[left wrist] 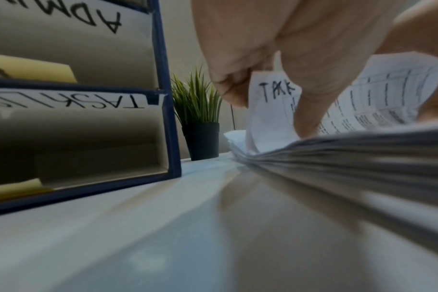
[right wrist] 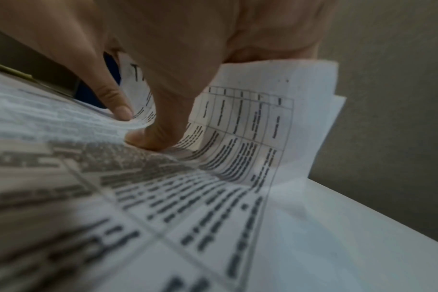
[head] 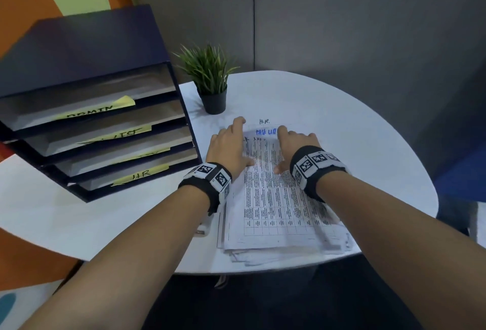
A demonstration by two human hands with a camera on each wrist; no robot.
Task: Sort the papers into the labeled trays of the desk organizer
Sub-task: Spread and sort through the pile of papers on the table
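A thick stack of printed papers [head: 276,211] lies on the white round table [head: 355,124]. Its top sheet [head: 265,132], a table form with "TASK LIST" in blue, is curled up at the far edge. My left hand [head: 236,145] pinches the sheet's far left corner [left wrist: 270,110], thumb on the print. My right hand [head: 292,145] grips the far right part [right wrist: 250,128], its thumb [right wrist: 150,138] pressing down. Beyond the raised edge a sheet marked "H.R." [head: 264,121] shows. The dark blue organizer [head: 79,48] stands at left with yellow labels ADMIN [head: 92,112], TASK LIST [head: 123,132] and HR [head: 142,174].
A small potted plant [head: 210,77] stands between the organizer and the papers, just beyond my left hand. A grey partition wall runs behind the table. The stack's near edge lies close to the table's front rim.
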